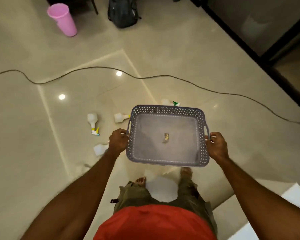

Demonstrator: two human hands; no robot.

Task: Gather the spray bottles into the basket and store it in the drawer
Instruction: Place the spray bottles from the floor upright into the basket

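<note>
I hold a grey perforated basket [202, 129] level above the floor. My left hand [117, 140] grips its left handle and my right hand [216, 147] grips its right handle. Only a small scrap lies inside it. Several white spray bottles lie on the tiled floor: one with a yellow and blue nozzle [92, 122], one with a green nozzle [120, 117] just left of the basket, one with a green nozzle [170, 102] beyond its far rim, and one [100, 149] partly hidden by my left wrist.
A dark cable [93, 67] snakes across the floor ahead. A pink bin [62, 20] and a black backpack [122, 11] stand at the back. Dark-framed cabinet fronts [267, 32] run along the right. A white surface [298, 196] is at the lower right.
</note>
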